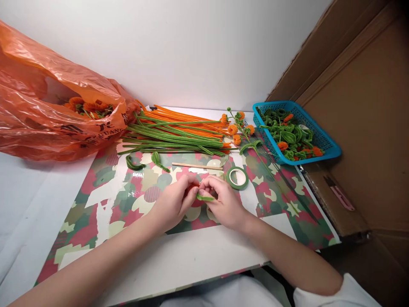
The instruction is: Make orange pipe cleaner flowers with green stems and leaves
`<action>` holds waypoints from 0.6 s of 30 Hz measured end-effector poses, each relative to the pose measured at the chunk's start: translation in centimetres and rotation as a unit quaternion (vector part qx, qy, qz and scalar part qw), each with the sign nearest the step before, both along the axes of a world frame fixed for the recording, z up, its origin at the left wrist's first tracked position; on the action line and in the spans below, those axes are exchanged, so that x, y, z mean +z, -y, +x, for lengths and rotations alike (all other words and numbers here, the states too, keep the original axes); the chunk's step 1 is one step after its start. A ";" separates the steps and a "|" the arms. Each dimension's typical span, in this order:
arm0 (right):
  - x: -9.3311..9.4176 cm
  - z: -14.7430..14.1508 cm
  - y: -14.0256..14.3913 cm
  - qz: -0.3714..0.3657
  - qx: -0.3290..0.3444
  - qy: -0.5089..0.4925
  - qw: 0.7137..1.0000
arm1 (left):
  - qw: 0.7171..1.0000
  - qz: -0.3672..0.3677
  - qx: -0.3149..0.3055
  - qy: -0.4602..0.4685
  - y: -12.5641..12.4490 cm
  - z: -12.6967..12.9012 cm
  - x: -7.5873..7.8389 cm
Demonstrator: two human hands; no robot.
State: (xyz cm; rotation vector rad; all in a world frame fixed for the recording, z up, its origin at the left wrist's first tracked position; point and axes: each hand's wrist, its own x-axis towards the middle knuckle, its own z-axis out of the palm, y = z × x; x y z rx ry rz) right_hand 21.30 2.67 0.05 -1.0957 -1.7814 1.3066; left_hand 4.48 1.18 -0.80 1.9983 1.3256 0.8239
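Right at the fingertips, btwn L hand (174, 200) and R hand (225, 202), is the green strip (206, 197), short and fuzzy. Long axis runs approx. side to side, dipping slightly to the right, so it lies across under the R fingers w/ its free end toward the R palm. Other end goes in where the two sets of tips meet; hidden there. R hand is nearer to most of its length; L thumb is just at the hidden end.

R fingers: pinched on the strip, thumb vs. index. L fingers: curled, tips drawn together, touching or nearly touching the R tips; can't tell if they grip the end too.

Just beyond the fingers: stick (197, 166), lying crosswise. Beyond & right, near R knuckles: tape roll (237, 186), flat. Beyond & left: two leaves (156, 160), apart from each other. Farther beyond: green stems (179, 138), w/ orange stems (188, 121) behind, both lengthwise L–R. Far right: sprig (233, 129) w/ orange blooms, then blue basket (332, 149) w/ green & orange pcs. Far left: orange bag (28, 115), blooms inside.
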 end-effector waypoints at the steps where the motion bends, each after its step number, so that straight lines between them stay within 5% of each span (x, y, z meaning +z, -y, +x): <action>1: -0.1 0.0 0.0 -0.013 0.001 -0.004 1.000 | 0.999 0.038 -0.001 -0.011 0.0 0.0 -0.1; 5: -0.4 -0.2 0.2 0.039 -0.030 0.014 0.999 | 0.980 0.190 -0.018 -0.051 -0.2 -0.2 -0.1; 8: -0.6 -0.2 0.3 0.136 -0.062 0.068 0.986 | 0.973 0.222 -0.024 -0.052 -0.2 -0.3 0.1; 13: -1.3 -0.6 0.4 0.206 -0.098 0.102 0.968 | 0.988 0.152 0.017 -0.035 0.1 0.2 -0.3; 18: -1.8 -1.2 0.3 0.193 -0.124 0.059 0.972 | 0.996 0.066 0.066 0.016 0.1 0.9 -0.6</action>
